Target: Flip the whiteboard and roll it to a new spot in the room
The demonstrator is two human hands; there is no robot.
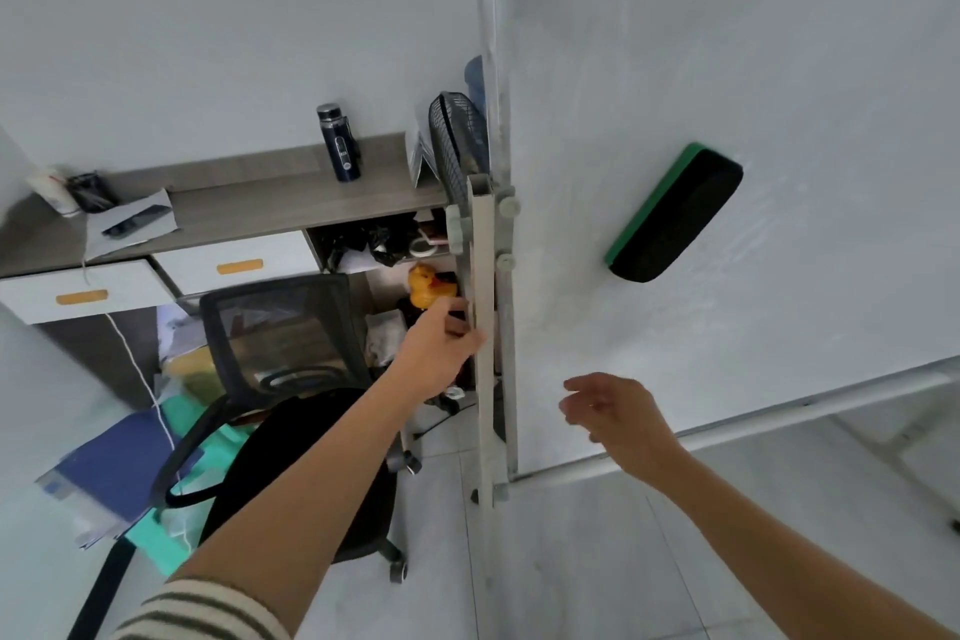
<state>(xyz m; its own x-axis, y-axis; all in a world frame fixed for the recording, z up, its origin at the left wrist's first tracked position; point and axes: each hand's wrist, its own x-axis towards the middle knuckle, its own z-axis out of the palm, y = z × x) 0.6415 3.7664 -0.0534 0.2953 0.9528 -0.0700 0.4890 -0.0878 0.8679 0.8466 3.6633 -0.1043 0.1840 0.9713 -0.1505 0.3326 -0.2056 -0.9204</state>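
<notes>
Two hands at the whiteboard (pixel 727 68). Left hand (pixel 441 343) grips the upright stand post (pixel 480 276), fingers clenched round it. Right hand (pixel 613 411), fingers loose and empty, hovers just off the board face; nearer for tipping it. Board upright, right of the post.

A plain pale wall (pixel 208 16) runs behind a grey wood-grain surface (pixel 249 208) with two white drawers (pixel 156 276) bearing orange handles. On the surface stand a dark bottle (pixel 338 143), papers with a remote (pixel 136 220) on them, and a black fan (pixel 457 140) at its right end. An open shelf (pixel 379 244) under it holds dark clutter. A black mesh chair (pixel 291 379) on castors sits in front. Blue and teal folders (pixel 119 473) lie heaped on the light tiled floor (pixel 571 561). Lighting is soft and even.
</notes>
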